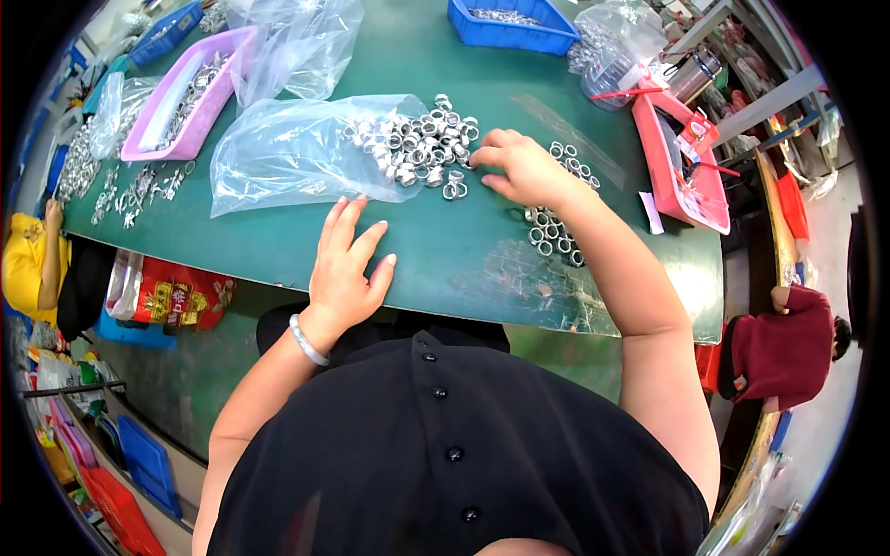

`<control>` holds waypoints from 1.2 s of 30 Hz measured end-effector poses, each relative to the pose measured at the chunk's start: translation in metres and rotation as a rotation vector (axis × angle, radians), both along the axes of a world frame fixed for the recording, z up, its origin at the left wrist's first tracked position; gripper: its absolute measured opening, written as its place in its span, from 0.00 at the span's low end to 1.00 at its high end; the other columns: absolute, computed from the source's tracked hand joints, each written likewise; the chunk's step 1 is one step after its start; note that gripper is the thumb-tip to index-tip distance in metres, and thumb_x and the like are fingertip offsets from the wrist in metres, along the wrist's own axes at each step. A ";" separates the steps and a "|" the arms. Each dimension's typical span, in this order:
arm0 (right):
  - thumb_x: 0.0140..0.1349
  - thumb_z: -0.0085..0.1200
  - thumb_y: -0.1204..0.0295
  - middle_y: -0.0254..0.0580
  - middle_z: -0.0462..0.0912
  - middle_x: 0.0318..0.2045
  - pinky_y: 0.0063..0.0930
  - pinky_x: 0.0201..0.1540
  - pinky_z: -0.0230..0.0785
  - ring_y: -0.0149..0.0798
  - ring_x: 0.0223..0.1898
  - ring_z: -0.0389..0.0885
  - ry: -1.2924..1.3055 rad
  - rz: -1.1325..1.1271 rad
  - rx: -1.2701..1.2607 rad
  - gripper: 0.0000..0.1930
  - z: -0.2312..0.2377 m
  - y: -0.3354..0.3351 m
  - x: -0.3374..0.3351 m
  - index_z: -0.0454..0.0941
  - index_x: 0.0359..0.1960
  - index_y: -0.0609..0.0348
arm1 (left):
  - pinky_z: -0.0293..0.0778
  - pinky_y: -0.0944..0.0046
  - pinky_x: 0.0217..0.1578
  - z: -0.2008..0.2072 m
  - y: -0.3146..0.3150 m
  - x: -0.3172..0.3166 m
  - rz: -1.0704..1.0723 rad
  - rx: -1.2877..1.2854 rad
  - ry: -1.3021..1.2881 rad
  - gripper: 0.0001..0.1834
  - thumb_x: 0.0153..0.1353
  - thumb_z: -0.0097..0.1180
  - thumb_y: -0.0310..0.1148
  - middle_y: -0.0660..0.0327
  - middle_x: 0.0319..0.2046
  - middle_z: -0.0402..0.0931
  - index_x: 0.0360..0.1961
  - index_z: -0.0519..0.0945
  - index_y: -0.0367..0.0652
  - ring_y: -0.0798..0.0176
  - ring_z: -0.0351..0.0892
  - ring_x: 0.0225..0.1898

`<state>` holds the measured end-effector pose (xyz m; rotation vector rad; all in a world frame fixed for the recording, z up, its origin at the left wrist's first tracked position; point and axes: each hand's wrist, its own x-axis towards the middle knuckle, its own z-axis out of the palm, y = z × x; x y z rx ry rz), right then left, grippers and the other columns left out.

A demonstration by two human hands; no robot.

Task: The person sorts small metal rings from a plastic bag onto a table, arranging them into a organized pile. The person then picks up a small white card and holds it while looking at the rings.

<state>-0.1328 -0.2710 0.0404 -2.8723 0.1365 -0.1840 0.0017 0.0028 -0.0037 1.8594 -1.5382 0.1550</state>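
Silver rings (422,144) lie heaped on the green table (436,250), some of them in the mouth of a clear plastic bag (278,153). My right hand (524,170) reaches to the right side of this heap. Its fingers are bent but apart, with the tips at the outermost rings, and nothing shows between them. Two or three loose rings (454,188) sit just below the heap. A second group of rings (549,232) is spread flat, partly hidden under my right forearm. My left hand (345,264) has its fingers spread at the table's front edge, by the bag, holding nothing.
A purple basket (153,139) with metal parts stands at the left, small silver pieces (144,190) beside it. At the back is a blue tray (510,32); at the right, a pink basket (709,199). Other people sit at far left (37,269) and far right (783,347).
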 end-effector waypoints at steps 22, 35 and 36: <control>0.50 0.57 0.69 0.49 0.78 0.33 0.41 0.44 0.69 0.52 0.41 0.76 -0.123 -0.180 0.167 0.12 -0.013 0.013 0.029 0.74 0.35 0.62 | 0.60 0.47 0.58 0.000 0.002 0.001 0.006 0.008 0.004 0.19 0.49 0.60 0.28 0.45 0.59 0.62 0.45 0.76 0.38 0.37 0.58 0.62; 0.48 0.57 0.73 0.46 0.75 0.38 0.42 0.47 0.67 0.51 0.45 0.72 0.111 0.031 -0.011 0.14 0.024 0.006 -0.007 0.73 0.38 0.59 | 0.60 0.48 0.58 -0.001 0.000 0.001 -0.003 0.016 0.017 0.20 0.49 0.61 0.29 0.44 0.58 0.63 0.45 0.76 0.38 0.37 0.58 0.62; 0.48 0.61 0.69 0.46 0.73 0.41 0.41 0.50 0.66 0.52 0.48 0.71 0.095 0.054 0.041 0.20 0.020 0.013 0.000 0.72 0.44 0.57 | 0.60 0.48 0.58 -0.001 0.001 0.001 -0.005 0.015 0.016 0.20 0.49 0.61 0.29 0.44 0.58 0.63 0.45 0.76 0.37 0.37 0.58 0.62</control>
